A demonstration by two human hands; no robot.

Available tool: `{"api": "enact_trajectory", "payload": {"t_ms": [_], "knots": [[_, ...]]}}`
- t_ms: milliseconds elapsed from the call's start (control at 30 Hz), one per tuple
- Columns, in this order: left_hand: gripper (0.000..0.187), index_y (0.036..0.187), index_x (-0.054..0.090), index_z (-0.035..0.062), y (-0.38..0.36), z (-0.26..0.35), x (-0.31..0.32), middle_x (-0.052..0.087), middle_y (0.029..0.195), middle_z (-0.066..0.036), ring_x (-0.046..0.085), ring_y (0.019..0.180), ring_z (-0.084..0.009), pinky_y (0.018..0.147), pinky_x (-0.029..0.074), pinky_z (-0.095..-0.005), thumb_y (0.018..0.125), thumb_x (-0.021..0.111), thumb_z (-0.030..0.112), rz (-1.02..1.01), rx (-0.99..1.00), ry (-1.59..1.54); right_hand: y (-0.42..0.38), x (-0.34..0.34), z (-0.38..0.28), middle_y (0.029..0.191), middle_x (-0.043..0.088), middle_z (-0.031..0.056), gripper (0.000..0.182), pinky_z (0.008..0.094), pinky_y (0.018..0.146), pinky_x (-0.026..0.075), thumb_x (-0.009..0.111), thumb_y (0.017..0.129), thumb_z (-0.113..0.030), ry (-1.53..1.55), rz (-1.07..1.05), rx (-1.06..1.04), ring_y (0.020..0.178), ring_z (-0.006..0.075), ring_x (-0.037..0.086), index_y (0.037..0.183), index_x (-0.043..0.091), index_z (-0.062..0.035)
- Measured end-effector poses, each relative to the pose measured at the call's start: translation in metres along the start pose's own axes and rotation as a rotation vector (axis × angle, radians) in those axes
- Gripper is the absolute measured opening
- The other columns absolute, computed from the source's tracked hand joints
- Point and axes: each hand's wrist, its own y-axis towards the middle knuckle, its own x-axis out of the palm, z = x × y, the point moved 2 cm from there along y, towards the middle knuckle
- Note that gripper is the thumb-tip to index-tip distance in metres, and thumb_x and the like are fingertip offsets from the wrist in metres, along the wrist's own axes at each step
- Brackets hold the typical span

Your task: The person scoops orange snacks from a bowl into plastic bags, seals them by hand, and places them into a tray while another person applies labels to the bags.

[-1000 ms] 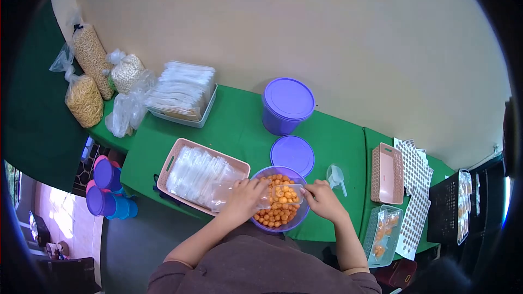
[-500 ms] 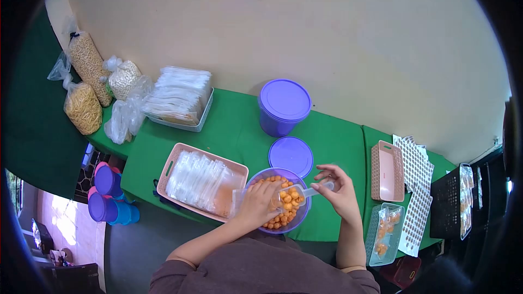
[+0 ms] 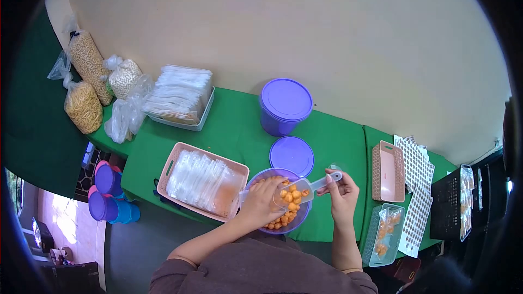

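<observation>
My right hand (image 3: 342,195) pinches the handle of a translucent scoop (image 3: 303,191) tilted over a purple tub (image 3: 306,215). Orange snack balls (image 3: 291,198) fill the scoop's mouth, and more of them lie in the tub below. Fingers curled, my left hand (image 3: 260,202) grips a clear plastic bag (image 3: 240,198) over the tub's left side, at the scoop's mouth. Most of that bag is hidden behind the hand.
Left of the tub stands a pink basket (image 3: 241,171) of clear bags. A purple lid (image 3: 292,156) and a lidded purple bucket (image 3: 286,100) are behind it. At right are a pink basket (image 3: 376,171) and a green basket (image 3: 372,239) with filled packets.
My right hand has shifted its grip on the scoop handle, whose end now points up and right. The scoop has tilted, its orange balls at my left hand. The left hand stays nearly still.
</observation>
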Motion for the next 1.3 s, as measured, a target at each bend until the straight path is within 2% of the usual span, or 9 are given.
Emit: {"api": "enact_trajectory", "payload": {"t_ms": [100,200,633,833,900,1000,1133,1233,1300], "knots": [[0.075,0.135,0.042,0.0079,-0.002,0.0,0.002,0.056,0.118,-0.017,0.055,0.11,-0.0341,0.093,0.042,-0.0451,0.072,0.078,0.03,-0.072,-0.043,0.013,0.0,-0.002,0.003,0.08,0.064,0.01,0.019,0.0261,0.059,0.055,0.057,0.094,-0.003,-0.005,0.025,-0.026,0.064,0.0142,0.064,0.108,0.059,0.0088],[0.075,0.134,0.042,0.0076,-0.001,0.001,0.004,0.057,0.115,-0.017,0.055,0.108,-0.0339,0.093,0.042,-0.0451,0.073,0.077,0.033,-0.028,-0.027,0.007,0.001,-0.002,0.009,0.079,0.064,0.0099,0.02,0.0259,0.057,0.055,0.055,0.095,-0.004,0.016,0.069,-0.024,0.063,0.0141,0.064,0.109,0.057,0.0095],[0.074,0.133,0.043,0.0083,0.004,0.001,0.009,0.055,0.118,-0.014,0.053,0.112,-0.0318,0.094,0.041,-0.0448,0.072,0.078,0.03,-0.01,0.001,0.084,0.007,-0.012,0.017,0.078,0.063,0.0102,0.023,0.0246,0.054,0.054,0.056,0.095,-0.008,0.01,0.148,-0.024,0.058,0.0136,0.063,0.11,0.057,0.0097],[0.078,0.134,0.043,0.0075,0.014,0.009,0.006,0.051,0.122,-0.018,0.051,0.113,-0.0352,0.095,0.04,-0.0466,0.069,0.079,0.029,-0.009,0.03,0.005,0.007,-0.027,0.025,0.077,0.063,0.0098,0.024,0.0243,0.052,0.053,0.057,0.095,-0.012,0.129,0.292,-0.017,0.056,0.0131,0.062,0.108,0.058,0.0092],[0.076,0.134,0.042,0.0069,0.02,0.015,0.003,0.048,0.122,-0.017,0.05,0.115,-0.0351,0.093,0.043,-0.0456,0.07,0.079,0.027,-0.003,0.062,-0.099,0.001,-0.028,0.013,0.077,0.063,0.0099,0.023,0.0235,0.051,0.053,0.056,0.096,-0.012,0.069,0.302,-0.094,0.055,0.0125,0.062,0.106,0.058,0.0088],[0.077,0.134,0.042,0.0062,0.025,0.019,0.006,0.047,0.121,-0.017,0.05,0.115,-0.0354,0.093,0.044,-0.0453,0.07,0.08,0.025,-0.022,0.074,-0.079,-0.008,-0.027,-0.003,0.08,0.063,0.01,0.023,0.023,0.05,0.052,0.056,0.096,-0.012,-0.031,0.364,-0.204,0.055,0.0123,0.062,0.106,0.058,0.0089],[0.077,0.135,0.041,0.0068,0.03,0.021,0.012,0.047,0.121,-0.017,0.05,0.115,-0.0361,0.095,0.043,-0.0455,0.07,0.08,0.024,-0.038,0.061,-0.139,-0.008,-0.029,-0.005,0.081,0.063,0.0094,0.023,0.0235,0.049,0.051,0.055,0.096,-0.012,-0.025,0.379,-0.223,0.056,0.0114,0.062,0.106,0.058,0.0091],[0.076,0.135,0.041,0.0067,0.03,0.017,0.015,0.046,0.122,-0.018,0.049,0.115,-0.0367,0.096,0.043,-0.0455,0.07,0.079,0.023,-0.03,0.072,-0.149,0.001,-0.033,0.01,0.08,0.063,0.0082,0.023,0.023,0.05,0.051,0.056,0.096,-0.013,0.148,0.395,-0.13,0.056,0.0111,0.061,0.106,0.058,0.0075],[0.077,0.138,0.039,0.0065,0.029,0.014,0.014,0.043,0.124,-0.018,0.049,0.116,-0.0372,0.097,0.042,-0.0467,0.072,0.077,0.02,-0.038,0.051,-0.16,0.005,-0.039,0.027,0.082,0.061,0.0064,0.025,0.0198,0.052,0.05,0.056,0.097,-0.016,0.332,0.427,0.026,0.06,0.0092,0.06,0.11,0.057,0.0054]]}}
